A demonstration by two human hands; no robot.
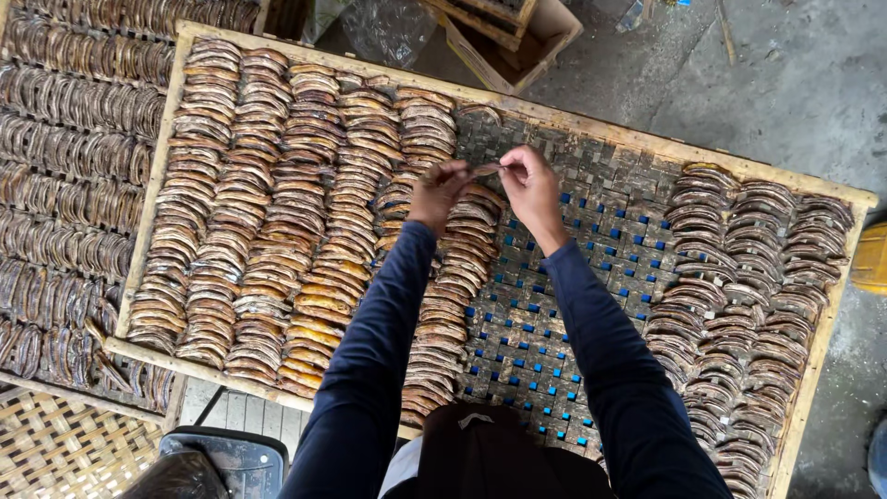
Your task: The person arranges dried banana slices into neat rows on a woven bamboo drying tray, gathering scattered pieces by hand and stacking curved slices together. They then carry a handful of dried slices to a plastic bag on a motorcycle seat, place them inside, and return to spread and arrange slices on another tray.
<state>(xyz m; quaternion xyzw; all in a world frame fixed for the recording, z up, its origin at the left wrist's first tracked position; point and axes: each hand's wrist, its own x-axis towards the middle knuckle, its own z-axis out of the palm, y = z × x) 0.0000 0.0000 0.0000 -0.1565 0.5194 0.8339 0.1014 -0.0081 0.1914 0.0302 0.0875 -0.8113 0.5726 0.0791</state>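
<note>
Both sleeved arms outstretched, left hand [437, 189] and right hand [529, 181] pinching one fish strip [487, 169].

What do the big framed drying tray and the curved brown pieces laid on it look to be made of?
The big framed drying tray has a pale, unfinished wooden rim; its bed looks like woven strips, matte and dark. The curved brown pieces look like dried fish: wrinkled, dull, some silvery. Both hands, left hand and right hand, pinch one piece.

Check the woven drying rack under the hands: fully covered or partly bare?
Partly bare. Rows of curved brown pieces cover the rack's left and right sides; the woven middle strip shows uncovered beneath both hands.
</note>
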